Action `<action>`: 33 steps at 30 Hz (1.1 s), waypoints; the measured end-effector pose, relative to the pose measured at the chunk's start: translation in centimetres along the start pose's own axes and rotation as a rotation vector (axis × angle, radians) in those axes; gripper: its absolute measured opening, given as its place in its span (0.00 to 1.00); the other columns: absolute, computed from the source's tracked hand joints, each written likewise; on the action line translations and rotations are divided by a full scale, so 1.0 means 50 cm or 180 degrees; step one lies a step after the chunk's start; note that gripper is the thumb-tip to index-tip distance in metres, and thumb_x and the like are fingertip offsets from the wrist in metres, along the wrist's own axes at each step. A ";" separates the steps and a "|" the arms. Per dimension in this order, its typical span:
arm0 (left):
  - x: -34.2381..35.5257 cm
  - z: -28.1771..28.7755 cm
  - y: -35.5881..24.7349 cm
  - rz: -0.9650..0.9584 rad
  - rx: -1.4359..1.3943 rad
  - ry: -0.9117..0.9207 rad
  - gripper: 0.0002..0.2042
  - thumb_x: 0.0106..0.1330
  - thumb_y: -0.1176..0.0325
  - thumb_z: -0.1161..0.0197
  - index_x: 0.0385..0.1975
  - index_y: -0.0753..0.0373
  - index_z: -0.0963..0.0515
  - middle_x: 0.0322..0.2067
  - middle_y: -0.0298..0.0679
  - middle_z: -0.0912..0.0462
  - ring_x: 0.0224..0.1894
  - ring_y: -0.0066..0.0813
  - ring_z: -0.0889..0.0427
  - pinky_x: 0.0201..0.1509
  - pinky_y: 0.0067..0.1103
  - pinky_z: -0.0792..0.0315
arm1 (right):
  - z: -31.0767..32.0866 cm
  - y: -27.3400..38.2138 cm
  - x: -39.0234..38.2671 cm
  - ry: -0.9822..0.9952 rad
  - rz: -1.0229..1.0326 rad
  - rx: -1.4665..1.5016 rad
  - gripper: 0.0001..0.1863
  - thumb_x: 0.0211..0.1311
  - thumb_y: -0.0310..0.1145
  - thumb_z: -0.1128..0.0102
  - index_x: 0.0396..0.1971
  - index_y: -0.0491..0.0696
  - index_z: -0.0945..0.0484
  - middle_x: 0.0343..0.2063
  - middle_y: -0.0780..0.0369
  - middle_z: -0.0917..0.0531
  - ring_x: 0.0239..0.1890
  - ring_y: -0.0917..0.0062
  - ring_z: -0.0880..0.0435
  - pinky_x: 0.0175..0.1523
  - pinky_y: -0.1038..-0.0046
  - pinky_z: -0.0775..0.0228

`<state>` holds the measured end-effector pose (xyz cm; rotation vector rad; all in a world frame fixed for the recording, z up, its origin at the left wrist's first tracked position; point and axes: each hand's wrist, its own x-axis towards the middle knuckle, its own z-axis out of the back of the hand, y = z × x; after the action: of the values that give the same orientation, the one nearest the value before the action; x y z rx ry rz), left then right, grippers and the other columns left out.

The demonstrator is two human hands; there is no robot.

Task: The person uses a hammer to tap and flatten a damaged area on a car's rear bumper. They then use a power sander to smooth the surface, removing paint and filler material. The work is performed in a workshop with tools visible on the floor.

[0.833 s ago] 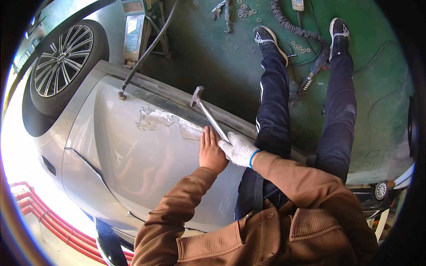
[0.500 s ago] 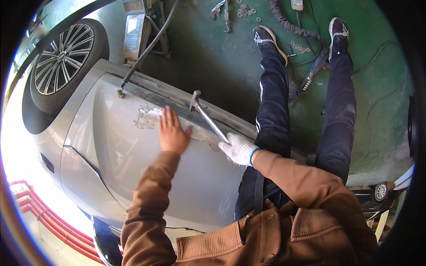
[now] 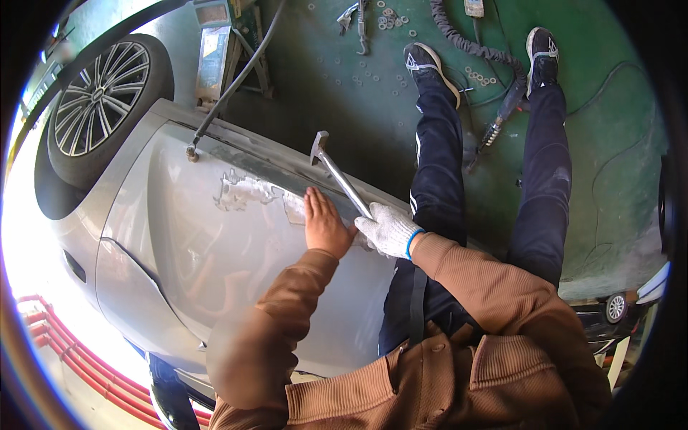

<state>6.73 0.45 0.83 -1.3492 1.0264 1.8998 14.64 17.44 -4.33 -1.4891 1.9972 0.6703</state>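
Note:
My bare left hand lies flat on the lower part of a silver car door, its fingers stretched out over a scraped patch where the paint is stripped to bare metal. In a white knitted glove, my right hand grips the handle of a metal hammer. The hammer's head is raised near the door's lower edge, pointing away from me. My left thumb is close beside the gloved hand; whether they touch I cannot tell.
A cable with a metal end meets the panel near the wheel. Behind it stands a blue-and-grey machine or stand. On the green floor lie several washers, a clamp-like tool and a corded gun-like tool by my feet.
My left hand has slid right along the panel toward the gloved hand, uncovering more of the scraped patch. The hammer's head has risen slightly and shifted right, still in my right hand.

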 end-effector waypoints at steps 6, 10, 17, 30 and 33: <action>-0.040 0.013 -0.024 -0.0307 -0.0361 0.0101 0.39 0.70 0.49 0.47 0.76 0.71 0.34 0.79 0.62 0.41 0.84 0.66 0.55 0.88 0.47 0.62 | -0.025 0.029 -0.034 0.0459 -0.0199 -0.0163 0.24 0.77 0.48 0.44 0.47 0.38 0.21 0.42 0.38 0.14 0.51 0.40 0.15 0.56 0.48 0.24; -0.062 -0.013 -0.019 -0.0340 -0.0804 -0.0218 0.37 0.70 0.51 0.46 0.72 0.74 0.30 0.79 0.62 0.41 0.85 0.64 0.54 0.88 0.47 0.62 | -0.058 -0.034 0.003 -0.0182 0.0699 -0.0848 0.23 0.77 0.48 0.43 0.46 0.39 0.21 0.39 0.39 0.14 0.48 0.41 0.14 0.55 0.48 0.23; -0.032 0.037 0.138 0.0142 -0.0311 -0.0407 0.50 0.69 0.39 0.36 0.76 0.80 0.40 0.81 0.64 0.47 0.85 0.59 0.54 0.88 0.43 0.60 | -0.041 -0.020 -0.010 0.0098 0.0260 -0.0559 0.20 0.78 0.47 0.44 0.44 0.41 0.23 0.30 0.48 0.14 0.35 0.51 0.12 0.42 0.52 0.21; 0.024 -0.002 -0.008 0.0080 0.0066 0.0123 0.58 0.68 0.26 0.47 0.76 0.84 0.43 0.79 0.67 0.45 0.85 0.59 0.52 0.88 0.43 0.67 | 0.062 -0.028 -0.066 0.0004 -0.0521 0.0844 0.14 0.80 0.41 0.42 0.50 0.45 0.25 0.20 0.61 0.22 0.14 0.76 0.25 0.17 0.69 0.34; -0.005 0.006 -0.056 -0.0072 -0.0034 0.0349 0.54 0.69 0.35 0.43 0.77 0.83 0.43 0.80 0.67 0.46 0.85 0.61 0.54 0.88 0.45 0.67 | 0.051 -0.017 -0.075 0.0120 -0.0463 0.0872 0.15 0.79 0.42 0.41 0.48 0.45 0.26 0.20 0.60 0.22 0.15 0.74 0.24 0.19 0.67 0.32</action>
<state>8.92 2.18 0.40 -1.4790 1.0506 1.8345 16.69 21.52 -3.63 -1.4703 1.8975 0.2964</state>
